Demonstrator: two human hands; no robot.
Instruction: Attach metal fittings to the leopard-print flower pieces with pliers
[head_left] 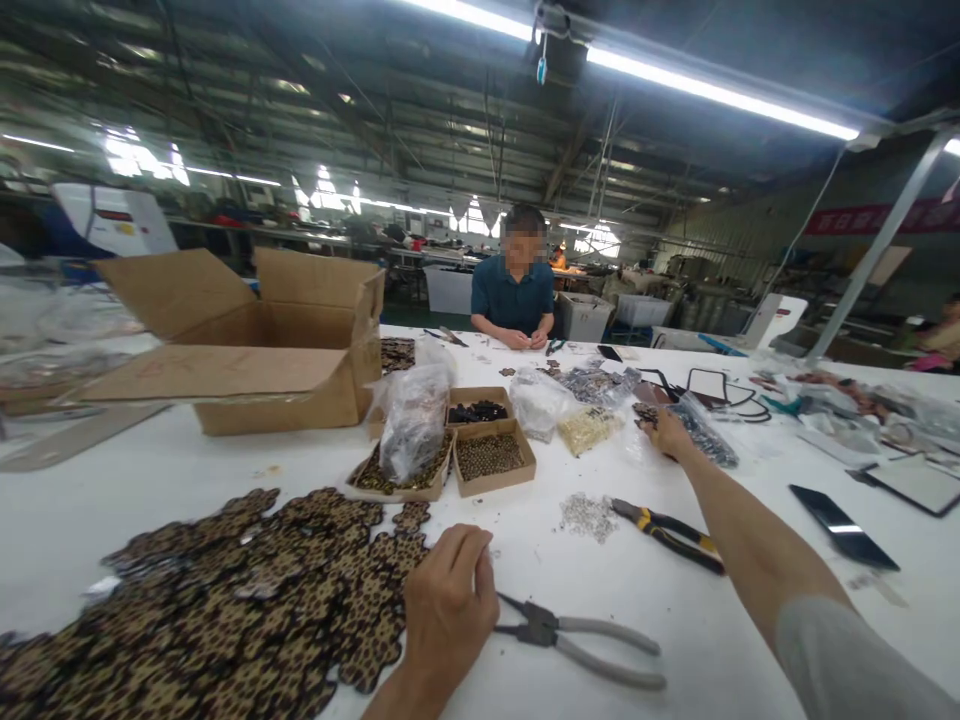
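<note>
My left hand point(452, 600) is closed at the near middle of the table, thumb pressed to the curled fingers. A tiny bit shows at its fingertips, too small to name. Beside it lie grey-handled pliers point(541, 626), and a heap of leopard-print flower-shaped pieces point(300, 600) spreads to its left. My right hand point(670, 435) stretches far forward, its fingers closed at a leopard-print piece point(646, 412) next to a clear bag of dark parts point(705, 430). Small metal rings point(589, 517) lie loose near yellow-and-black pliers point(667, 532).
An opened cardboard box point(285, 400) stands at the left. Small boxes of studs point(491, 455), a crumpled plastic bag point(416, 420) and a bag of yellowish parts point(589, 430) fill the middle. A black phone point(844, 525) lies right. Another person point(517, 285) sits opposite, hands together.
</note>
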